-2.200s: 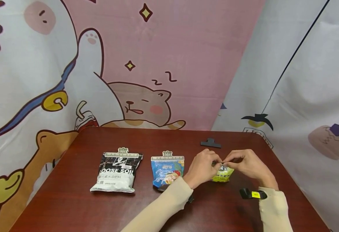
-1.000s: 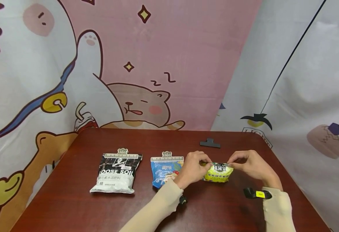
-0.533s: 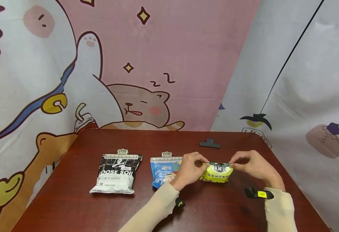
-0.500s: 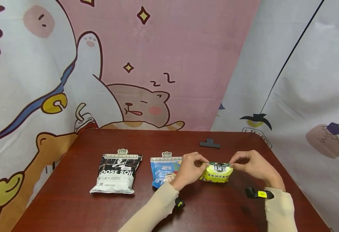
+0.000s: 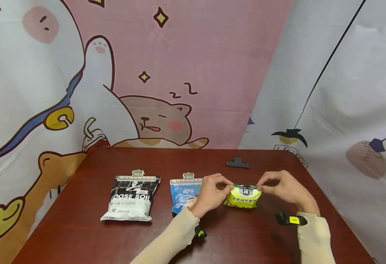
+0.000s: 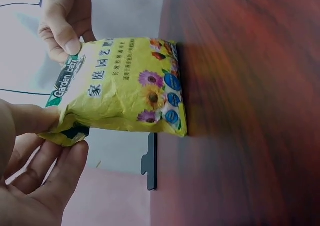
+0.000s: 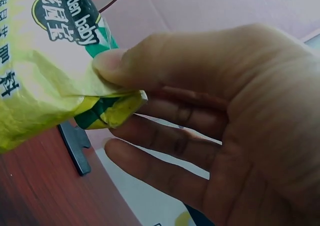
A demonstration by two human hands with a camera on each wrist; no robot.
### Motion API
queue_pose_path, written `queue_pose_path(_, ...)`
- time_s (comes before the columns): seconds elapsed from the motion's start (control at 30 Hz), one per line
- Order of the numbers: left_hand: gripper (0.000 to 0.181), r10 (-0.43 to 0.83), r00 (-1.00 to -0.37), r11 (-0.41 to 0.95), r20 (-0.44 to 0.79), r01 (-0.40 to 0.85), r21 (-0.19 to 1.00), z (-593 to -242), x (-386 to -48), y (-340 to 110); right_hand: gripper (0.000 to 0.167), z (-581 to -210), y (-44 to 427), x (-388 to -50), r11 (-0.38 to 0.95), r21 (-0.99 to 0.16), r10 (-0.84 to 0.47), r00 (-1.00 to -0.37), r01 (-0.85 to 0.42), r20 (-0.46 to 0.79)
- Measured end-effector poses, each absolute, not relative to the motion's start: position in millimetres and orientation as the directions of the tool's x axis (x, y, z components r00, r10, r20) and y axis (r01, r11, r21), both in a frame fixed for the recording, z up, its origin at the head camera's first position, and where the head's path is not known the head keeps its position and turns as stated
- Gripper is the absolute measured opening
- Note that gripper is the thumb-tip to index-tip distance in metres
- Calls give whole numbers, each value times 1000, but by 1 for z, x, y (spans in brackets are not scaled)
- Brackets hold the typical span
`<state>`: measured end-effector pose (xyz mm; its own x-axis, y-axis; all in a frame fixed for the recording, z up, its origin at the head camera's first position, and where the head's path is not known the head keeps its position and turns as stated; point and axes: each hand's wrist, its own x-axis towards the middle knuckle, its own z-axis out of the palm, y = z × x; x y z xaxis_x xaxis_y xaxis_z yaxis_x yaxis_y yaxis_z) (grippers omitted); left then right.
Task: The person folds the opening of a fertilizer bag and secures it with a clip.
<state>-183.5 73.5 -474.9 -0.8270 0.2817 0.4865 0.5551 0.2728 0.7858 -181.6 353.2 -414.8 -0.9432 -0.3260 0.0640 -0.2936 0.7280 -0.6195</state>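
Note:
A small yellow fertilizer bag (image 5: 241,198) with a green and black top band stands on the table, its top edge folded over. My left hand (image 5: 211,193) pinches the left end of that edge between thumb and fingers. At the other end, my right hand (image 5: 286,187) pinches the opposite top corner. Flowers and "Garden baby" lettering show on the bag (image 6: 120,83) in the left wrist view. Close up in the right wrist view, the thumb of the right hand (image 7: 200,100) presses on the folded corner.
Behind the hands lies a black bulldog clip (image 5: 237,163). A blue bag (image 5: 183,194), closed with a ruler-patterned clip (image 5: 188,178), is partly covered by the left hand. Farther left is a black-and-white "Loose Soil" bag (image 5: 131,200) with a similar clip (image 5: 137,176). The table (image 5: 246,238) is dark red.
From nearly touching over the yellow bag, my hands have spread apart along its top edge, the left hand moving left. More of the bag's front now shows. The clips and other bags stay put.

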Motion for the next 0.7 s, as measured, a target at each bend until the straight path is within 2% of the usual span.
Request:
queue_pose_path(0.2,5,245,-907,168,344,389,906,-476,-177,70,3,-414,359,-180,735,-633,-292,-956,-241,24)
queue_pose_path(0.3,6,227,-927,134,299,334,933,-477,-177,70,4,-417,362,-180,731,-636,-291,-956,-248,38)
queue_pose_path(0.47,6,194,-934,139,299,328,934,-480,-178,71,3,-421,363,-182,705,-652,-310,-948,-277,68)
queue_pose_path(0.7,7,189,-932,148,310,339,929,-480,-176,70,6,-423,365,-183,687,-678,-318,-947,-261,42)
